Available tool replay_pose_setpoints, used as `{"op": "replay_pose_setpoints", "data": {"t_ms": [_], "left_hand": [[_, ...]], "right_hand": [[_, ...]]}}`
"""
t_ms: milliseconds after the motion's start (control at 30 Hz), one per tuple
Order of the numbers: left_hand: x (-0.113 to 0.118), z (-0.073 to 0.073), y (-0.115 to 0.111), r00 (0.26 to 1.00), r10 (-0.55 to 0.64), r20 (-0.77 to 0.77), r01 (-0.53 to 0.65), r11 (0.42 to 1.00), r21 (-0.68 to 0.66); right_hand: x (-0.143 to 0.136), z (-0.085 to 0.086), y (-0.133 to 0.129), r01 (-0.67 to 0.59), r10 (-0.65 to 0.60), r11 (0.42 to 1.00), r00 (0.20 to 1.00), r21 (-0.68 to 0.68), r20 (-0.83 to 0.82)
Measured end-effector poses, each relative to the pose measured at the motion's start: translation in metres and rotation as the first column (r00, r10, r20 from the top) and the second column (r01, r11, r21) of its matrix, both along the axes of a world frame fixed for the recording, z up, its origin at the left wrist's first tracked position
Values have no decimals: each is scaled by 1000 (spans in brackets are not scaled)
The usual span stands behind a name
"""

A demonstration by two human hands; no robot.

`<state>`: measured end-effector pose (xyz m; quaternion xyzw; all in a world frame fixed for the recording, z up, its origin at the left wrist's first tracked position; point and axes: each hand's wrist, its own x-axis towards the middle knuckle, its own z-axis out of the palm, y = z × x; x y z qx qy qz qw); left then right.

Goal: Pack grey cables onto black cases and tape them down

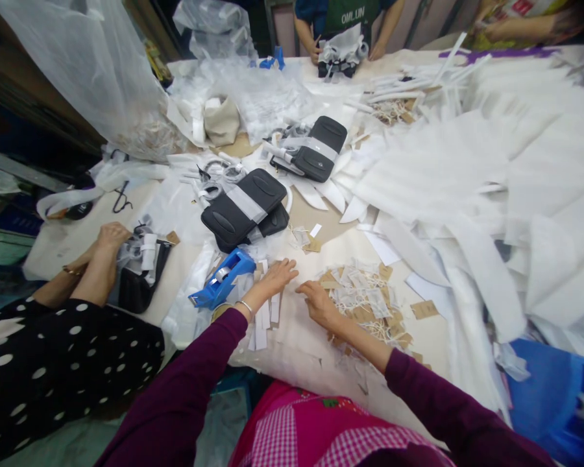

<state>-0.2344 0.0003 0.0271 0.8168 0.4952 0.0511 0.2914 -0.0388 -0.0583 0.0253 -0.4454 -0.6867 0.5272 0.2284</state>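
Note:
My left hand (276, 277) is stretched out flat over the table, fingers extended, just above a row of white paper strips (261, 327). Facing it, my right hand (321, 306) has loosely bent fingers, with nothing visible in them. Right beside that hand lies a heap of brown card tags (363, 314) with cords and small clear packets. A blue tape dispenser (226, 277) stands to the left of my left hand. Farther back, black bags (246, 206) lie stacked with a pale wrap around them. A small white slip (315, 229) rests beyond my fingertips.
White foam sheets (433, 168) pile up across the right side. At the left, a co-worker's hands (111, 239) are at another black bag (139, 282). A person in a green apron (345, 19) handles a bag opposite. A blue bin (549, 389) is at lower right.

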Motion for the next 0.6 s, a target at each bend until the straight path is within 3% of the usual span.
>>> {"op": "replay_pose_setpoints", "data": {"t_ms": [100, 200, 333, 500, 600], "left_hand": [[-3, 15, 6, 996, -87, 8, 87, 996, -1], [-11, 35, -4, 996, -89, 26, 88, 996, 31], [-31, 51, -41, 987, 93, 130, -113, 982, 152], [-55, 38, -88, 866, 467, 178, -496, 845, 198], [-61, 22, -101, 802, 578, 149, -596, 790, 143]], "right_hand": [[-30, -16, -16, 243, -321, 897, 932, -369, -168], [-52, -26, -27, 300, -448, 790, 878, -534, -169], [-71, -24, -32, 301, -579, 640, 794, -707, -185], [-97, -16, -26, 263, -658, 538, 725, -801, -204], [-111, -13, -21, 236, -666, 517, 714, -823, -214]]}}
